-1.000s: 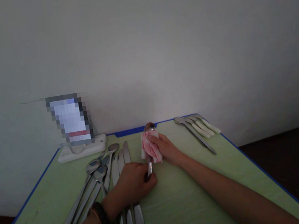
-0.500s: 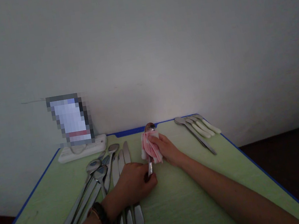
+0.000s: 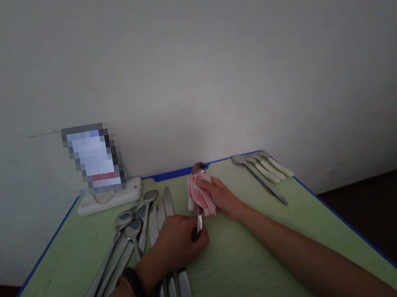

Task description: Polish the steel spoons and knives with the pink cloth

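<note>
A metal spoon (image 3: 198,168) points away from me at the middle of the table, its bowl showing above a pink and white cloth (image 3: 200,194). My left hand (image 3: 182,239) is closed on the lower end of the spoon's handle. With thumb and fingers, my right hand (image 3: 221,196) grips the cloth, which is folded around the spoon just below its bowl. Under and beside my left arm lie several metal knives (image 3: 168,203) and, farther left, several long spoons (image 3: 123,220).
At the back right of the green table (image 3: 241,272) lie a metal spoon (image 3: 259,179) and several forks with pale handles (image 3: 275,166). A blurred upright screen (image 3: 94,157) stands by a white device (image 3: 130,193) at the back left, near the wall.
</note>
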A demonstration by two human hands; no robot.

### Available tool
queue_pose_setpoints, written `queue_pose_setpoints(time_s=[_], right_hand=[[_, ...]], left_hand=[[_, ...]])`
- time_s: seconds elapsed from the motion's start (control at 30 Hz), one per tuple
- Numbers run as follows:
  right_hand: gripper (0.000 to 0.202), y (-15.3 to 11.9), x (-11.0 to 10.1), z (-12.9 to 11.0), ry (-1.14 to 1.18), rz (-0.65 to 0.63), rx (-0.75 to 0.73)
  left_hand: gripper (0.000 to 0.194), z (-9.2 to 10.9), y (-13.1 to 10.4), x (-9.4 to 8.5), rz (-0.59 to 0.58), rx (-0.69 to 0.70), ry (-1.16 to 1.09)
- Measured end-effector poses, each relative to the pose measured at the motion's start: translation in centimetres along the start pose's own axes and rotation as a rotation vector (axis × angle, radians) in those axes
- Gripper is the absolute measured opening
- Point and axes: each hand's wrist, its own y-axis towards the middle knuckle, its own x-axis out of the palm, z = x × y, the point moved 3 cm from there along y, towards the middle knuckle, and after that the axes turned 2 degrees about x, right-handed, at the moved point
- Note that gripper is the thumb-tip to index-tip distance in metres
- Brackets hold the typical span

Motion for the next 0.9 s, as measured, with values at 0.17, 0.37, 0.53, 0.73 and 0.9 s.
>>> queue_pose_setpoints(time_s=[0.17,0.37,0.53,0.73,0.9], right_hand=[[0.031,0.01,-0.05,0.09,0.003,0.017,0.000],[0.031,-0.10,0.05,-0.02,0.010,0.011,-0.005],[0.029,-0.07,-0.02,0.02,0.005,0.025,-0.010],[0.029,-0.18,0.03,-0.04,0.000,0.023,-0.003],[0.030,-0.20,0.09,-0.21,-0.004,0.026,-0.015]], left_hand=[[0.028,0.09,0.04,-0.17,-0.015,0.003,-0.009],[0.026,0.06,-0.01,-0.08,-0.020,0.003,-0.026],[0.026,0.02,0.05,-0.07,-0.008,0.004,-0.025],[0.027,0.01,0.06,-0.06,-0.018,0.009,-0.017],[0.027,0.01,-0.02,-0.02,-0.014,0.010,-0.020]])
